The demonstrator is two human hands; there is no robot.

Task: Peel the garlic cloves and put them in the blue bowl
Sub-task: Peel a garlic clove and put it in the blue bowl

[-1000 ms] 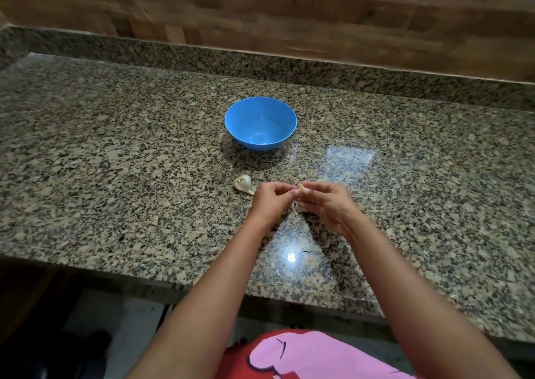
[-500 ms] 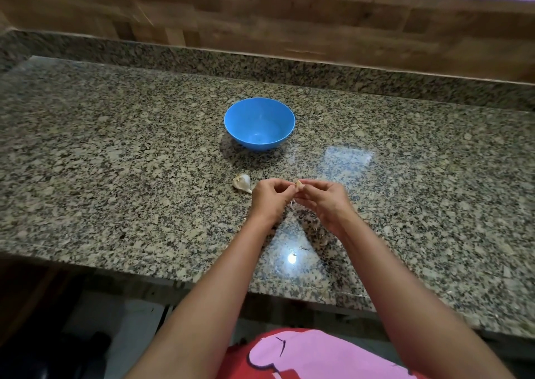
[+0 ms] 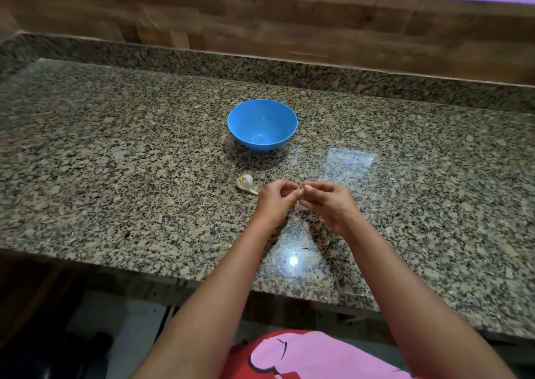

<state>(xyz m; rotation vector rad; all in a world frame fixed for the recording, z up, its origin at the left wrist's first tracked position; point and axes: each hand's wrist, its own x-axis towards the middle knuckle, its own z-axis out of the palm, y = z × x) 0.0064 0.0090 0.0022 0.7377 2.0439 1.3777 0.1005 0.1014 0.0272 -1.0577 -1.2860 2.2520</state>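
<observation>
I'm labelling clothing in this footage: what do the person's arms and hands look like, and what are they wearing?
Both forearms are bare, with no sleeves reaching the part in view. The left hand and right hand wear no gloves, and no rings, watch or bracelets are visible. At the bottom edge shows a red garment with a large pink print outlined in dark lines.

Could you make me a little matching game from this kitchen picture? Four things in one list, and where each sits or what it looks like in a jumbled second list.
Things:
1. blue bowl
2. garlic piece
3. left hand
4. countertop

Descriptions:
A. speckled granite
B. fingertips meeting the right hand over a small item
C. lying on the counter, just left of the hands
D. upright beyond the hands, nothing visible inside

Pairs: 1-D, 2-C, 3-B, 4-A
</observation>
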